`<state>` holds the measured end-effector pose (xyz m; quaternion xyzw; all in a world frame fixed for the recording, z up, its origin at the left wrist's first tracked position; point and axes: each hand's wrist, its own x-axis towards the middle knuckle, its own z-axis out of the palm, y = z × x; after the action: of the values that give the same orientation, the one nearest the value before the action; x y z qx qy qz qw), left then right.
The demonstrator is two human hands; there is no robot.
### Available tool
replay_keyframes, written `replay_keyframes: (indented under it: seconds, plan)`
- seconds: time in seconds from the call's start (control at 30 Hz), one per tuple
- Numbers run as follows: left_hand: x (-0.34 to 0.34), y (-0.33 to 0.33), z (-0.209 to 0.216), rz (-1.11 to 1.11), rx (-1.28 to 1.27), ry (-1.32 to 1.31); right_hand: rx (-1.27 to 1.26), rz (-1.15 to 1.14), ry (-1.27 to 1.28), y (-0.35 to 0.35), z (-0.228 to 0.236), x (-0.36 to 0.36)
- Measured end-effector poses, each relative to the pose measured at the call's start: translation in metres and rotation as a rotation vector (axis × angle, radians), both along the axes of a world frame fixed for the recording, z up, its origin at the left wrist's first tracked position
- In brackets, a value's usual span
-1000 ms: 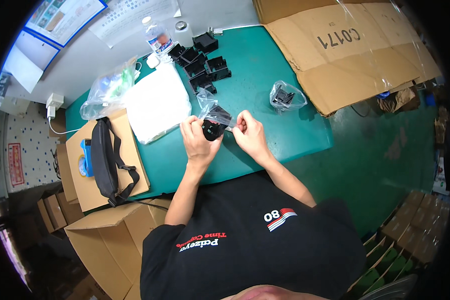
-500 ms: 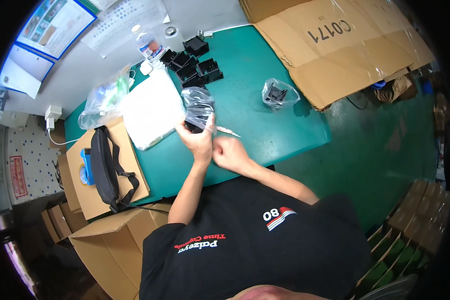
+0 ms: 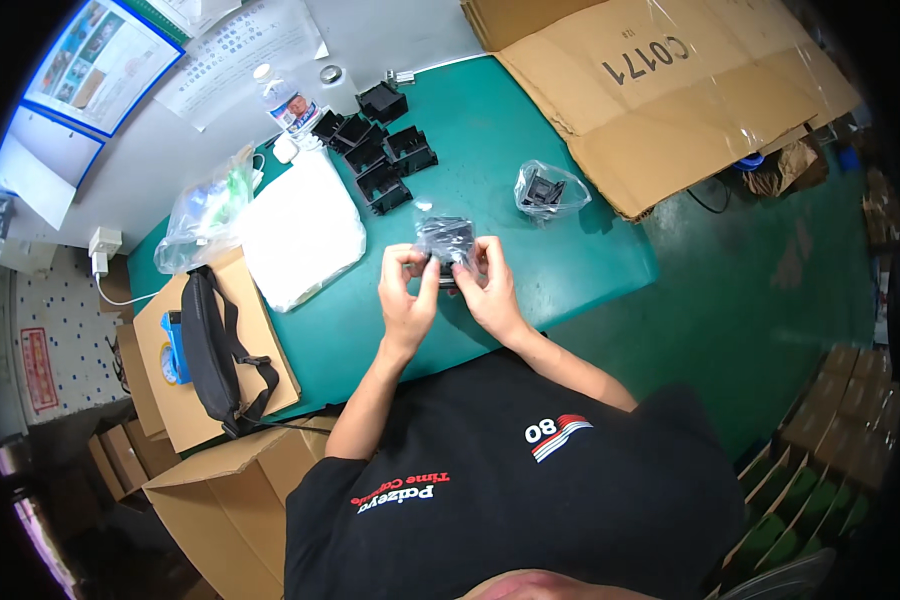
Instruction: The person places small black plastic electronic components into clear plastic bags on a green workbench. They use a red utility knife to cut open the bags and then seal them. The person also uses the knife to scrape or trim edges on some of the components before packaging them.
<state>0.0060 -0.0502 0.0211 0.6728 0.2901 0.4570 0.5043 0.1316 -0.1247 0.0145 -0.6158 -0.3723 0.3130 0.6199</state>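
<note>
My right hand has come up from low beside my left hand to the clear bag, so I judge the work to be two-handed now. The fingers of both hands are narrowed, holding the near part of the bag, with a black part inside, between them over the green table. A second bag, off to the right, contains another black part; several loose black parts lie unbagged beyond my left hand

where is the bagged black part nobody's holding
In the head view, the bagged black part lies right of centre on the green table, between the right hand and the cardboard box.
</note>
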Motion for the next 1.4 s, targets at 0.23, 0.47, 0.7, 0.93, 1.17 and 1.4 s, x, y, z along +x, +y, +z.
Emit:
replay_keyframes:
  seconds: [0.23,0.47,0.7,0.93,1.17,1.4]
  plan:
    - [0.003,-0.009,-0.007,0.114,-0.187,0.033,0.293,-0.008,-0.463,0.000,0.001,-0.001]
    - [-0.005,0.003,-0.006,0.305,-0.027,0.136,0.290,0.062,-0.611,-0.003,0.000,0.011]
    - [-0.004,0.017,0.000,0.370,0.150,0.371,0.124,-0.015,-0.485,0.005,-0.003,-0.001]
    - [0.010,0.027,0.002,0.398,0.276,0.386,-0.026,0.092,-0.352,0.003,0.021,-0.026]
    - [0.013,0.016,0.003,0.126,0.094,0.504,-0.028,-0.122,-0.125,0.012,0.001,-0.009]
    - [0.009,0.005,0.015,-0.085,-0.159,0.343,-0.190,-0.277,-0.341,0.009,-0.004,0.032]
